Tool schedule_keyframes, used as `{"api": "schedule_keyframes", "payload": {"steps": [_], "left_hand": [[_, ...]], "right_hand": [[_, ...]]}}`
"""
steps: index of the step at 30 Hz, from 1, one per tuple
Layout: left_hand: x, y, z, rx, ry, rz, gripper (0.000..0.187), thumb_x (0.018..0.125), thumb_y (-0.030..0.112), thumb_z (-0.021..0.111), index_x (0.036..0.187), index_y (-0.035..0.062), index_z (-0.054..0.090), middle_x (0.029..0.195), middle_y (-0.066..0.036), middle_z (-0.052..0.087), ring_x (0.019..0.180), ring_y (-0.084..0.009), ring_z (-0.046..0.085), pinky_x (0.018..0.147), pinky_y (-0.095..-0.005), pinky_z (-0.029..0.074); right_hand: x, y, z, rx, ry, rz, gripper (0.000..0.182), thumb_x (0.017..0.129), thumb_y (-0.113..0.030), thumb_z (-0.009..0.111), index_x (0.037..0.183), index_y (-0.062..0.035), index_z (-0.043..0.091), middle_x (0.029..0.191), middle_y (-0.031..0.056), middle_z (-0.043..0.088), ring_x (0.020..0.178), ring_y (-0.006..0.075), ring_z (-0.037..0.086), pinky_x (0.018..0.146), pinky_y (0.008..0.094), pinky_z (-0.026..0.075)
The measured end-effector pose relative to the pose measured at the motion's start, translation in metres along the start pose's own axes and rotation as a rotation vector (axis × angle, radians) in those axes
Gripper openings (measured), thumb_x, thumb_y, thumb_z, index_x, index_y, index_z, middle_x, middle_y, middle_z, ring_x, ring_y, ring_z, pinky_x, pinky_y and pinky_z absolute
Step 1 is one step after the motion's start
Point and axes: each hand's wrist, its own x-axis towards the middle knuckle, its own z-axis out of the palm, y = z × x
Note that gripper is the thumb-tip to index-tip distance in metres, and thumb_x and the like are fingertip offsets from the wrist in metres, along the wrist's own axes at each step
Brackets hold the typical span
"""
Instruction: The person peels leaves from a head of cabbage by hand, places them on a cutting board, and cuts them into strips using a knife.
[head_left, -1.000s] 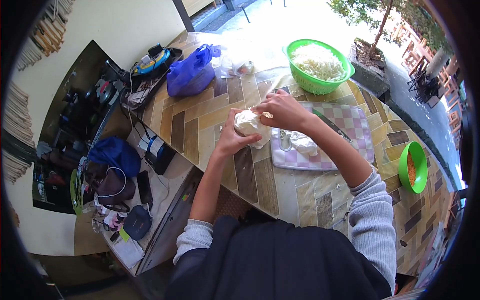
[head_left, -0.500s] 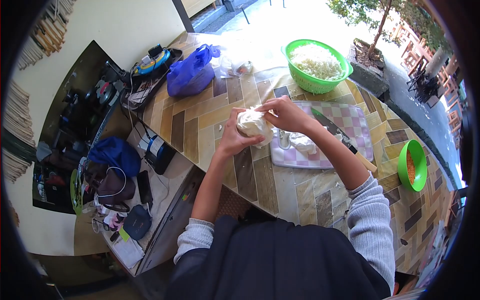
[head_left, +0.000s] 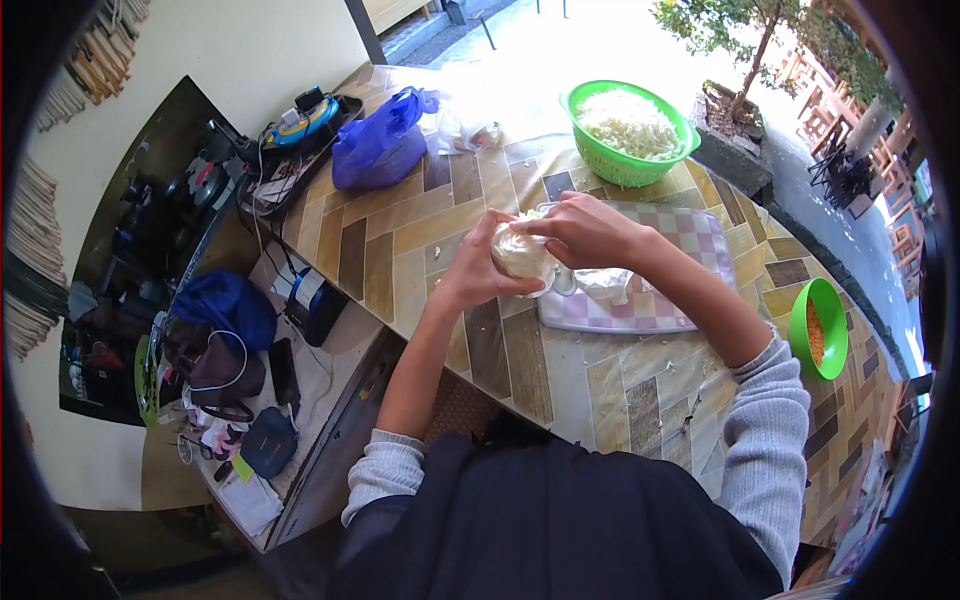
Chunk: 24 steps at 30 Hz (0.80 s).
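Light-grey sleeves [head_left: 768, 435] of ribbed knit were worn pushed up and bunched in creases; between them, a plain black garment [head_left: 560, 515] was loosely draped.

No lettering, brand, number or sign is legible with certainty. Printed marks, too small or blurred to decipher, appear on the papers [head_left: 281, 184] in the black tray [head_left: 258, 205], on the pale label [head_left: 308, 290] of the black box-shaped device [head_left: 322, 318], and on the dark blue pouch [head_left: 270, 446].
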Motion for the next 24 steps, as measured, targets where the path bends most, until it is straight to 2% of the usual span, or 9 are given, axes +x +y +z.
{"api": "schedule_keyframes", "payload": {"steps": [3,4,5,9,12,13,17,20,24], "left_hand": [[-0.005,-0.002,0.006,0.064,-0.030,0.167,0.084,0.049,0.034,0.092,0.116,0.0065,0.049,0.115,-0.017,0.058,0.113,-0.0317,0.055,0.097,-0.0416,0.044],[-0.007,-0.002,0.010,0.111,-0.047,0.254,0.083,0.049,0.033,0.092,0.116,0.0067,0.049,0.117,-0.017,0.057,0.115,-0.0320,0.053,0.099,-0.0419,0.043],[-0.009,-0.001,0.022,0.299,-0.051,0.392,0.083,0.048,0.031,0.091,0.115,0.0076,0.050,0.122,-0.016,0.054,0.118,-0.0334,0.050,0.102,-0.0423,0.041],[-0.013,-0.006,0.014,0.039,0.016,0.220,0.084,0.048,0.031,0.092,0.117,0.0085,0.049,0.122,-0.014,0.054,0.119,-0.0335,0.050,0.103,-0.0431,0.040],[-0.011,-0.012,0.010,0.008,0.011,0.199,0.086,0.048,0.033,0.093,0.118,0.0088,0.049,0.121,-0.014,0.054,0.118,-0.0329,0.050,0.102,-0.0432,0.040],[-0.009,-0.012,0.010,0.012,0.005,0.192,0.088,0.048,0.034,0.093,0.119,0.0081,0.048,0.121,-0.014,0.054,0.117,-0.0323,0.051,0.102,-0.0425,0.041],[-0.009,-0.009,0.007,0.020,-0.010,0.128,0.091,0.048,0.035,0.094,0.121,0.0054,0.047,0.122,-0.015,0.054,0.116,-0.0308,0.053,0.101,-0.0415,0.041],[-0.008,-0.010,0.008,0.033,-0.019,0.183,0.092,0.049,0.036,0.094,0.122,0.0051,0.047,0.122,-0.016,0.054,0.117,-0.0304,0.053,0.101,-0.0415,0.042],[-0.010,-0.014,0.007,0.009,-0.020,0.187,0.092,0.049,0.035,0.094,0.123,0.0052,0.046,0.123,-0.015,0.054,0.119,-0.0301,0.052,0.103,-0.0415,0.041]], "right_hand": [[-0.002,0.011,0.012,0.449,0.181,0.191,0.024,0.083,0.002,0.053,0.098,-0.0066,0.069,0.059,0.0070,0.062,0.056,0.0159,0.064,0.055,0.0313,0.047],[0.002,0.021,0.018,0.605,0.400,0.201,0.021,0.085,0.003,0.050,0.088,-0.0039,0.070,0.056,0.0074,0.060,0.052,0.0124,0.062,0.047,0.0299,0.045],[0.000,0.031,0.021,0.607,0.338,0.260,0.022,0.085,0.003,0.050,0.092,-0.0045,0.070,0.058,0.0077,0.061,0.052,0.0123,0.060,0.049,0.0299,0.046],[-0.005,0.022,0.029,0.507,0.365,0.181,0.023,0.088,-0.002,0.055,0.106,-0.0074,0.069,0.064,0.0070,0.065,0.050,0.0117,0.053,0.053,0.0284,0.046],[-0.008,-0.001,-0.009,0.512,0.231,0.349,0.026,0.090,-0.020,0.061,0.113,-0.0089,0.068,0.083,0.0123,0.071,0.077,0.0255,0.069,0.070,0.0352,0.052],[-0.009,0.000,-0.011,0.540,0.214,0.350,0.032,0.088,-0.026,0.067,0.115,-0.0099,0.067,0.086,0.0107,0.071,0.076,0.0239,0.068,0.071,0.0353,0.052],[-0.016,-0.008,-0.027,0.646,-0.001,0.283,0.040,0.078,-0.026,0.078,0.113,-0.0092,0.068,0.095,0.0082,0.068,0.075,0.0231,0.063,0.075,0.0359,0.051],[-0.019,-0.012,-0.015,0.503,-0.018,0.168,0.043,0.074,-0.024,0.080,0.113,-0.0093,0.068,0.098,0.0082,0.064,0.084,0.0220,0.062,0.079,0.0364,0.051],[-0.015,-0.006,-0.011,0.665,-0.054,0.180,0.039,0.073,-0.021,0.081,0.108,-0.0066,0.071,0.100,0.0089,0.062,0.088,0.0222,0.061,0.082,0.0369,0.050]]}}
